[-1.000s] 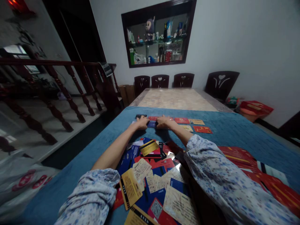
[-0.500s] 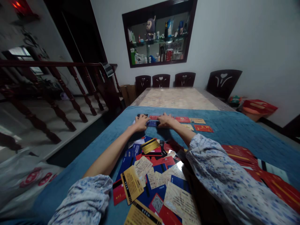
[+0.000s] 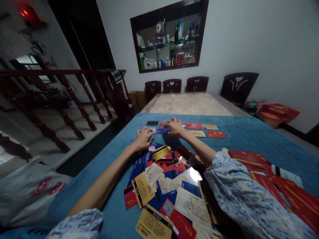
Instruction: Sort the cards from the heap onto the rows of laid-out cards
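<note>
Two rows of bank-style cards lie at the far part of the blue cloth (image 3: 239,146). My left hand (image 3: 142,138) rests at the left end of the near row, its fingers apart and the tips by a pale card (image 3: 153,129). My right hand (image 3: 175,127) reaches over the rows, fingers stretched, tips at the right end of a blue card (image 3: 161,130); it hides cards beneath it. Behind the left hand lies a black card (image 3: 152,123). Between my forearms spreads a loose heap of gold, red, blue and cream cards, with a gold card (image 3: 160,152) on its far part.
Red card sleeves (image 3: 251,159) are piled at the right, partly behind my right sleeve. A white plastic bag (image 3: 30,196) stands at the left by the wooden railing (image 3: 84,79). Chairs (image 3: 172,86) line the far end of the table.
My left hand has drawn back toward me and left, uncovering the black card and a pale card. The right hand has shifted slightly; the view has tilted a little.
</note>
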`<state>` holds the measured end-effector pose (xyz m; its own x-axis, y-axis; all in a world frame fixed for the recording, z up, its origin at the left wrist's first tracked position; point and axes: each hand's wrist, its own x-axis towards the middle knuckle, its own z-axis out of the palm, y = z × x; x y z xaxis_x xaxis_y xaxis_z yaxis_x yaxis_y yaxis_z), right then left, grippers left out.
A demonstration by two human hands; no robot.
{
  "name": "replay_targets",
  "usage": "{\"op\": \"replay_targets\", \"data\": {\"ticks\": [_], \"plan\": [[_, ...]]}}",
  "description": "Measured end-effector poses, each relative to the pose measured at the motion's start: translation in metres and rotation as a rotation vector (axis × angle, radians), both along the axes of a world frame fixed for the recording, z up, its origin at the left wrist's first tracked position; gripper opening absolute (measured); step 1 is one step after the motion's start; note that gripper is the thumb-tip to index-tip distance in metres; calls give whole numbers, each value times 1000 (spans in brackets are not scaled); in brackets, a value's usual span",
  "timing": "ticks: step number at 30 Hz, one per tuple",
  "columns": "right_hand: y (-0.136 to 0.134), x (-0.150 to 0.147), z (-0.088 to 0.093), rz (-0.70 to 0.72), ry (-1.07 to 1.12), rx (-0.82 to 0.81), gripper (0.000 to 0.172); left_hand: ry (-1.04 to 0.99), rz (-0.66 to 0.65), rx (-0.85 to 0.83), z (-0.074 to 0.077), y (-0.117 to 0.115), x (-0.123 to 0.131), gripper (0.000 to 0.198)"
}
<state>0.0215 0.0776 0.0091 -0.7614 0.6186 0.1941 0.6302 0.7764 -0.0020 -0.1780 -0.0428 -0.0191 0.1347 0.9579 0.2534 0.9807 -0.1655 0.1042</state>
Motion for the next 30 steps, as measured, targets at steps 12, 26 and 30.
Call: {"op": "replay_targets", "data": {"ticks": [12,26,30], "plan": [[-35,12,-9,250,109,-53,28,-60,-5,-2,-3,-43,12,34],[-51,27,-29,499,160,-192,33,-157,-96,-37,-1,-67,39,27],[-50,22,-36,525,159,-221,36,-137,-80,-49,-1,-70,40,31]]}}
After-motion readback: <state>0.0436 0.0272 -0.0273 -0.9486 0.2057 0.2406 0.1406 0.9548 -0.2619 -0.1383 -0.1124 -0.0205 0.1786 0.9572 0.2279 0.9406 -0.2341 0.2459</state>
